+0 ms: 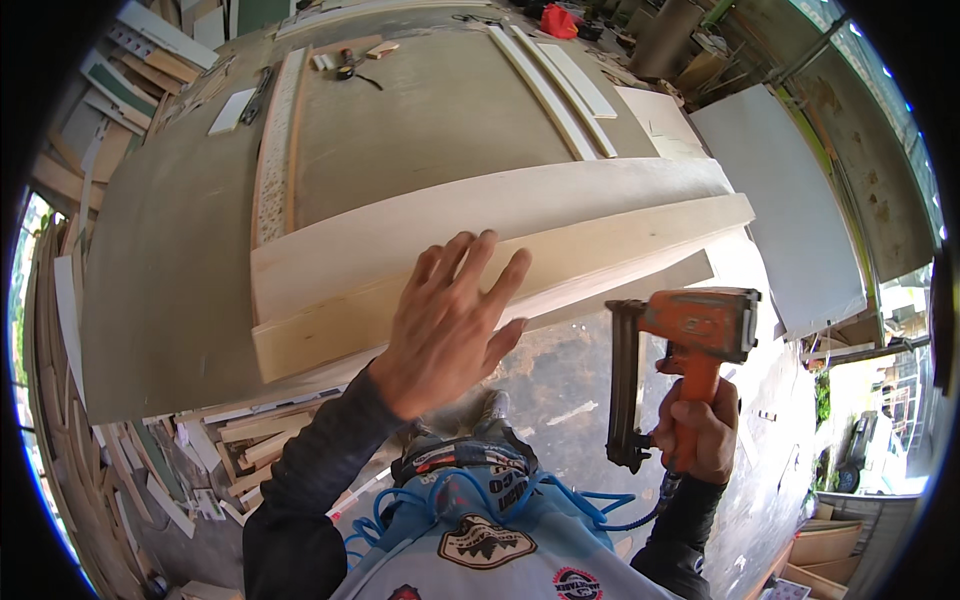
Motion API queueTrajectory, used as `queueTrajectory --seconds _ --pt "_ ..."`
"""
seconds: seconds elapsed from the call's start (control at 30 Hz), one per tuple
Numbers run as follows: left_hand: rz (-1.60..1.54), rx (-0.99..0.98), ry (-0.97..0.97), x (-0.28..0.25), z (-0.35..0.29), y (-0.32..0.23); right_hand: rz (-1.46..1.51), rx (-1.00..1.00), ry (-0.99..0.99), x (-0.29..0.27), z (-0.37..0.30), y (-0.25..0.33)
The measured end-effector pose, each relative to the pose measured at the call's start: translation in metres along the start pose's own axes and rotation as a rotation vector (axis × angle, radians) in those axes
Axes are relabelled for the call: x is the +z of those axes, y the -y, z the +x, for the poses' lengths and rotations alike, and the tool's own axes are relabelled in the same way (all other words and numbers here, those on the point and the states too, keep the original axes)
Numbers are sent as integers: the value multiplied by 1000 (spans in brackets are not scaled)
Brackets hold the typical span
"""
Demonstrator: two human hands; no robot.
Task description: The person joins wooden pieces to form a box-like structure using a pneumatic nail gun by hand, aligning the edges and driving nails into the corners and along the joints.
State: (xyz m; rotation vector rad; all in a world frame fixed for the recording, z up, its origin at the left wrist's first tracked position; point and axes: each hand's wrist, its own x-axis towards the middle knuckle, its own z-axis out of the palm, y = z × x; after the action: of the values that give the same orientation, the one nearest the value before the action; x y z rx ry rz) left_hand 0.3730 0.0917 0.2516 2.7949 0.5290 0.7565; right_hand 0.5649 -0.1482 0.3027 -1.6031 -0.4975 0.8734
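We hold an orange nail gun [695,322] in our right grip [708,430], the fingers closed around its handle. The tool stands just right of the middle of the view, with its long dark magazine upright on the left side, apart from the wood. Our left grip [450,315] is spread, fingers fanned and thumb held out, over a yellowish edge strip [620,238]; we cannot tell whether the palm rests on it or floats just above.

That strip runs lengthwise along a long pale panel [490,198], and the two lie at a slant across the near part of a broad grey-brown counter [420,120], the right end farther from us than the left. A blue hose [640,520] loops in front of our light shirt [420,560], near our right forearm.

Farther back on the counter we see a long speckled board [272,150] reaching toward the panel's left part, and a tape measure [346,72] to the right of its far end. A small white block [232,111] lies to the board's left. Toward the right, narrow white strips [540,90] lie side by side, pointing at the panel.
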Motion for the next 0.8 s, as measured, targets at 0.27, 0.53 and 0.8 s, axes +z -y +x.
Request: queueTrajectory --seconds 0.27,0.53,0.8 --pt "-21 -134 34 53 51 -22 -285 182 280 -70 56 16" --pt "139 -105 98 63 45 -30 -257 266 337 -97 94 26" --pt "133 -121 164 62 46 -32 -204 277 224 -100 87 54"
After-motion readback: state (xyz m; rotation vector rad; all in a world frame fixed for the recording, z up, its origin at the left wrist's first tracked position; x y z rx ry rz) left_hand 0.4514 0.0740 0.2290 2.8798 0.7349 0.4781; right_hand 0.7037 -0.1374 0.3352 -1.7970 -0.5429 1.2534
